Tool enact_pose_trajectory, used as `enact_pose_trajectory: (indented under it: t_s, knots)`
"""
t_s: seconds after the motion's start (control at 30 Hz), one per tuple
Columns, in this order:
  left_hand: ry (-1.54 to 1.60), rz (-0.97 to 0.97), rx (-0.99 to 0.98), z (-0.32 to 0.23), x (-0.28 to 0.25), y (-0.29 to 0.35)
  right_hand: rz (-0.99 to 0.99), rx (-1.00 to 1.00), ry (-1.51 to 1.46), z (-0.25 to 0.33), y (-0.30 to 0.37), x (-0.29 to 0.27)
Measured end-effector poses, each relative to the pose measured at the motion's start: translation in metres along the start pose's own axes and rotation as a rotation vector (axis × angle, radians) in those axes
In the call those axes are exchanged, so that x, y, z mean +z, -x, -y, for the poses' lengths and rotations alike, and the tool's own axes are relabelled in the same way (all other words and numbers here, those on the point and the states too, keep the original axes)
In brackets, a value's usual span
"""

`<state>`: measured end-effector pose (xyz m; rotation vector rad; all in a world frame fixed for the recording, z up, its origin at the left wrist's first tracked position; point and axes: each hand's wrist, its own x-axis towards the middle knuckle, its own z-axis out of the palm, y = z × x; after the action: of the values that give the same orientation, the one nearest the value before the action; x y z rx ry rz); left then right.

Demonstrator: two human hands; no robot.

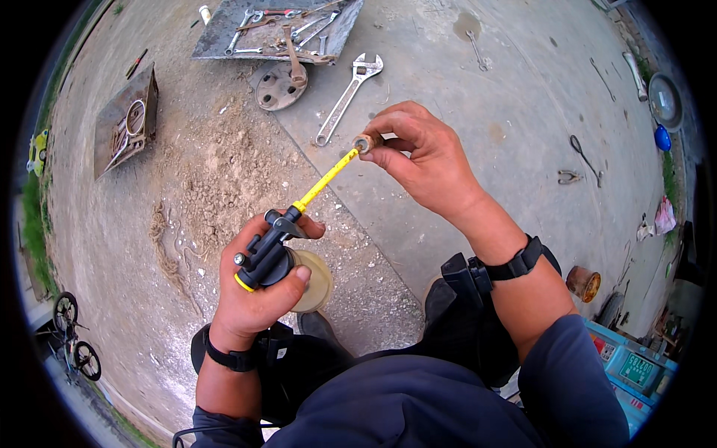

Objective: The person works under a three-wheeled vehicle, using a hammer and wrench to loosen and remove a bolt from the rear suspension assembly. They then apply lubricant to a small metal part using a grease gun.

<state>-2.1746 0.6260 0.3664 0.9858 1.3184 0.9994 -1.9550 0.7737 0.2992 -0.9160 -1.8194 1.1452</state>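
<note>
My left hand [258, 280] is wrapped round a pump oil can [269, 250] with a black head, a lever and a pale translucent body below. Its long yellow spout [326, 181] slants up to the right. My right hand [418, 153] pinches a small rusty hollow metal piece, like a nut or sleeve [364, 144], between thumb and fingers. The spout tip meets the open end of that piece, or lies right beside it; I cannot tell which. On the concrete just beyond lies a large adjustable wrench [347, 101].
A metal tray [205, 46] of wrenches and a round flange plate [272, 88] lie ahead. A bin of metal parts [104, 145] stands left, beside loose dirt [231, 172]. Pliers [569, 177], a rusty can [583, 284] and a teal box [627, 366] are at right.
</note>
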Motion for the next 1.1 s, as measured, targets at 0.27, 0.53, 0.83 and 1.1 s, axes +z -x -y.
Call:
enact_pose_trajectory:
  t_s: [0.27,0.53,0.83,1.1]
  knots:
    - [-0.012,-0.002,0.028,0.002,-0.001,-0.002,0.076,0.078,0.003,0.003,-0.001,-0.002]
    - [-0.032,-0.033,0.006,0.001,-0.001,-0.002,0.018,0.052,0.004,-0.004,-0.002,0.002]
    - [-0.044,-0.032,0.017,0.002,-0.001,-0.005,-0.009,0.038,0.005,-0.009,-0.003,0.004]
    - [-0.037,-0.043,-0.016,0.002,0.000,-0.006,-0.009,0.045,-0.027,-0.012,-0.003,0.005]
